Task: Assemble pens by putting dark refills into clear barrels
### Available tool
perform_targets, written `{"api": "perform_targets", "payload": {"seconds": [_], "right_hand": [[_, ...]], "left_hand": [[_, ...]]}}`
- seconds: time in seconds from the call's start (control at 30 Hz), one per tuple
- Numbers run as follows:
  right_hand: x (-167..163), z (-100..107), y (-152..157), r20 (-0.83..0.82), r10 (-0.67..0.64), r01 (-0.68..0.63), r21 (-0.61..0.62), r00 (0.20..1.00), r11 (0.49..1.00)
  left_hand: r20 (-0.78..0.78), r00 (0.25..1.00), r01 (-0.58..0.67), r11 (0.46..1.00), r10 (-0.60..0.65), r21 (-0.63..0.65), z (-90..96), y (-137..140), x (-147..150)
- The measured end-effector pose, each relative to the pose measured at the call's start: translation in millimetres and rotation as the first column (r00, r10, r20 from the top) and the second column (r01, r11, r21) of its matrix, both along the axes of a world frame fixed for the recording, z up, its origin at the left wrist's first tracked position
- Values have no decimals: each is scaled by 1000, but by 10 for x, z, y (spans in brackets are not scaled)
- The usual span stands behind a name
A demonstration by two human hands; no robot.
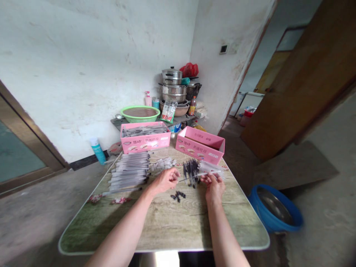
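My right hand point(214, 187) pinches a slim clear pen point(198, 175); its thin dark end points left toward my other hand. The fingers of my left hand point(167, 180) are curled together near that end, and whatever they may hold is too small to make out. Between and behind the hands lie dark pen refills point(190, 171), with clear pen barrels point(208, 167) at their right. Small black caps point(178, 195) are scattered in front of the hands. White small parts point(164, 163) form a pile behind my left hand. At the left, many pens point(129, 170) lie in a stack.
A pink box point(146, 142) full of pens stands at the table's back left, another pink box point(198, 150) at the back right. Behind are a green basin point(140, 119) and stacked pots point(174, 92). A blue bucket point(257, 207) stands right of the wooden table point(172, 230).
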State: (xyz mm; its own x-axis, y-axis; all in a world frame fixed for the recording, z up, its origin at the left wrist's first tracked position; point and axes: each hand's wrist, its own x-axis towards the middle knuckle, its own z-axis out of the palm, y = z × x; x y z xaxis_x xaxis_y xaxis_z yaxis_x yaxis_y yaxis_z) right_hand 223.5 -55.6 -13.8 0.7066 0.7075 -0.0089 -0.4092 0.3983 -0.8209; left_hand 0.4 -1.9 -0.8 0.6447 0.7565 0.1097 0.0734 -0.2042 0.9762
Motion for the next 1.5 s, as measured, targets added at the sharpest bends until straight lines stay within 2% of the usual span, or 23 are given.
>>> {"api": "perform_targets", "payload": {"seconds": [0.1, 0.23, 0.37, 0.5, 0.67, 0.77, 0.83, 0.9, 0.93, 1.0, 1.07, 1.17, 1.27, 1.37, 1.5], "right_hand": [[-37, 28, -4, 4, 37, -37, -9, 999, 999], [-99, 47, -8, 3, 132, -132, -7, 991, 991], [-130, 45, -18, -17, 270, -269, 19, 963, 963], [-148, 48, -41, -38, 449, -447, 48, 893, 893], [-213, 76, -82, 6, 638, -637, 49, 770, 769], [-224, 80, -90, 19, 678, -678, 50, 735, 734], [-198, 68, -82, 0, 650, -648, 58, 760, 759], [-154, 47, -66, -50, 579, -575, 73, 814, 815], [-130, 34, -57, -80, 538, -532, 81, 839, 843], [-90, 10, -40, -129, 480, -471, 95, 868, 877], [-69, -6, -30, -148, 465, -454, 102, 873, 885], [-69, -12, -28, -151, 471, -461, 99, 869, 882], [-79, -6, -32, -148, 469, -460, 97, 870, 883], [-84, -1, -35, -141, 471, -461, 100, 871, 882], [-85, 1, -37, -131, 474, -464, 101, 871, 880]], "left_hand": [[15, 1000, -11, 1000, 11, -19, 1, -8, 25], [129, 991, -11, 995, 23, -95, 28, -29, 84], [260, 965, 95, 974, -39, -207, 106, -62, 89], [361, 930, 183, 946, -78, -268, 188, -91, 58], [358, 933, 131, 951, -23, -281, 184, -109, 110], [312, 950, 82, 959, 7, -271, 156, -96, 150], [293, 953, -10, 974, 78, -226, 144, -52, 137], [294, 922, -216, 965, 251, -148, 134, 26, 71], [295, 885, -346, 933, 361, -105, 129, 73, 18], [263, 785, -579, 815, 561, -11, 113, 165, -112], [174, 726, -686, 716, 665, 129, 91, 236, -244], [-1, 718, -632, 652, 696, 420, 55, 281, -369], [-201, 691, -468, 642, 694, 607, 35, 275, -383], [-386, 616, -345, 676, 687, 651, 35, 250, -343], [-494, 569, -300, 725, 657, 620, 47, 212, -300]]}}
